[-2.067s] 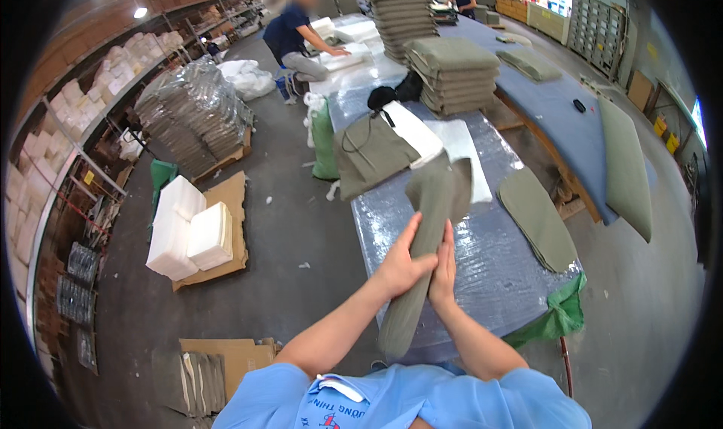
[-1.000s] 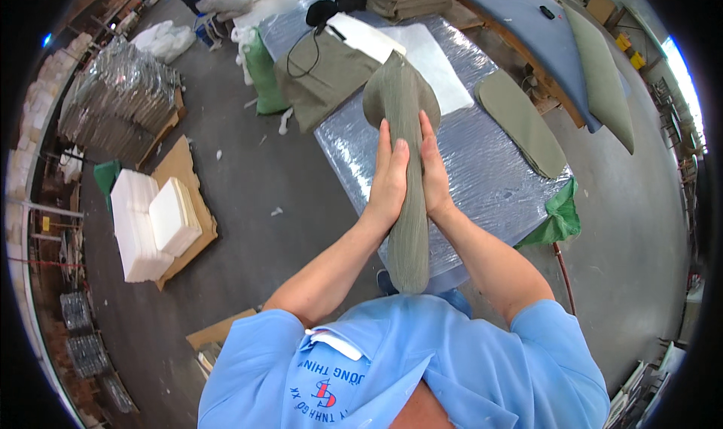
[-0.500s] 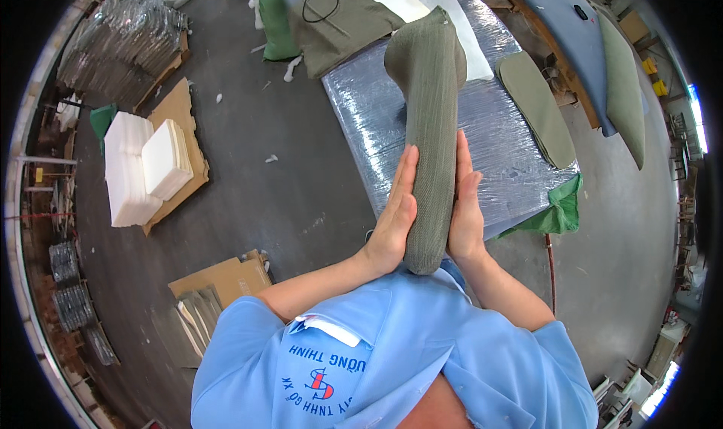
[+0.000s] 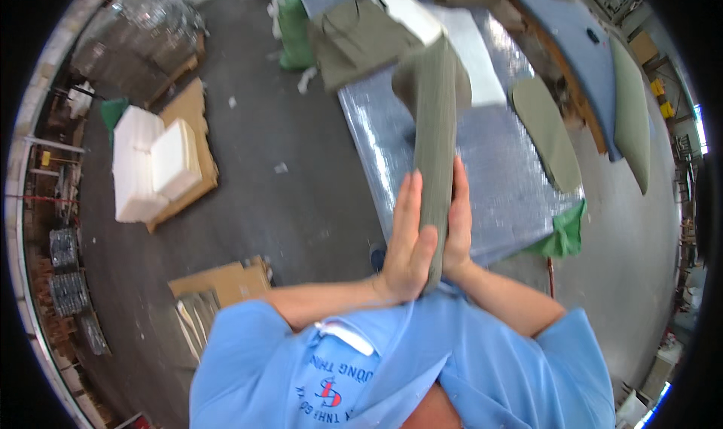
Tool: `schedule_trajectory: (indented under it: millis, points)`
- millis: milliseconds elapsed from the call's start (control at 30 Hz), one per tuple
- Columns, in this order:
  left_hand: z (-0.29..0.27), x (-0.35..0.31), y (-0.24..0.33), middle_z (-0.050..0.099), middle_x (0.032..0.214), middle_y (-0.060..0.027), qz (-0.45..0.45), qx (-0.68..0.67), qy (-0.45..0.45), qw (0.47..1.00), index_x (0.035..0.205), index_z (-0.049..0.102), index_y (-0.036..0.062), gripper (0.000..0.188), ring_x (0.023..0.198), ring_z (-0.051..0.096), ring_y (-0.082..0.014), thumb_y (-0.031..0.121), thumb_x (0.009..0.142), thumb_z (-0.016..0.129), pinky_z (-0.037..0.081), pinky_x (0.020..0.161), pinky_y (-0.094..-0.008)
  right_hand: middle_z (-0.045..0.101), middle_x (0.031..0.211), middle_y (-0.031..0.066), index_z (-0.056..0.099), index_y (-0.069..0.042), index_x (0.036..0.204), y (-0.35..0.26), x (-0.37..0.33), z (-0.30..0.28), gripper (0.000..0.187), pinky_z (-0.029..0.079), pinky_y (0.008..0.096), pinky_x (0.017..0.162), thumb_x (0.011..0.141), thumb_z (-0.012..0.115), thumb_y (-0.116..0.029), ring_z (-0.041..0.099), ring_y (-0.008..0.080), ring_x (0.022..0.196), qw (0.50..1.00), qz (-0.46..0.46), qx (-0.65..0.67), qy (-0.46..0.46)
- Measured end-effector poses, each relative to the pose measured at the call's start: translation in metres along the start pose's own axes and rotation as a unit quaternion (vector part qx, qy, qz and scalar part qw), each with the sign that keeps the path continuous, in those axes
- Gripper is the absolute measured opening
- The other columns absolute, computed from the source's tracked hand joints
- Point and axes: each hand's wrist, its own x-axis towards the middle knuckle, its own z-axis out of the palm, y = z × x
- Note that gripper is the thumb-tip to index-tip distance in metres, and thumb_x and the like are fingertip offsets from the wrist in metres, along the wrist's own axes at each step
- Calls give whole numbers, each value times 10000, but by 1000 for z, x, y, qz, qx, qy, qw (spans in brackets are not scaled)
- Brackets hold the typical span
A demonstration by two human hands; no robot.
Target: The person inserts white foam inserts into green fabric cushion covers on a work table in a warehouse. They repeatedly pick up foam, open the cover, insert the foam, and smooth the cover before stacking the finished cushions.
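A long grey-green fabric cushion (image 4: 434, 143) stands on its narrow edge in front of me, its near end close to my chest and its far end wider. My left hand (image 4: 405, 252) lies against its left side with the fingers straight and together. On the other side my right hand (image 4: 458, 229) presses flat, partly hidden behind the cushion. Between the two palms the cushion is held and squeezed. Beneath it is a stack or table wrapped in shiny clear film (image 4: 501, 180); the cushion's lower edge is hidden.
A flat grey-green cushion (image 4: 546, 131) lies at the wrapped surface's right. White sheets (image 4: 474, 67) and a grey-green cloth (image 4: 358, 43) lie farther back. A blue-topped table (image 4: 561, 33) stands far right. White foam blocks (image 4: 139, 165) and cardboard (image 4: 226, 278) are on the floor at left.
The cushion looks narrower and turned slightly, with its near end lower in view. Both hands have come closer together around it. The whole view has shifted a little, with some blur.
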Motion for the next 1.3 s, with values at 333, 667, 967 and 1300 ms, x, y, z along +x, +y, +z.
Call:
schedule_trajectory:
  millis: [333,667,967,1300]
  points:
    - [-27,-10,6,102,1662,-314,161,13,-42,986,1527,453,25,728,1549,133,-457,573,1055,368,85,1252,-549,196,1675,193,144,19,1622,-13,-25,8,808,200,434,1250,1067,315,-542,186,304,1557,999,33,14,-32]
    - [-20,-5,17,238,1623,-324,204,134,17,969,1390,619,34,496,1532,215,-455,255,947,586,122,1244,-571,191,1675,202,161,5,1624,-5,-17,19,829,181,433,1253,1062,300,-588,182,319,1557,998,28,-7,-54]
    - [-55,39,4,77,1713,-183,22,-74,-61,995,1575,388,74,586,1590,67,-303,254,1032,511,121,1256,-438,185,1675,210,177,-7,1625,-24,37,6,849,164,431,1255,1058,287,-630,179,333,1558,998,-11,13,-53]
    - [-29,63,3,95,1679,-268,32,47,-22,998,1582,361,115,611,1582,36,-397,182,996,525,140,1255,-479,170,1679,226,225,3,1610,-12,59,14,777,138,446,1257,1082,249,-566,139,365,1567,982,-97,-160,-20]
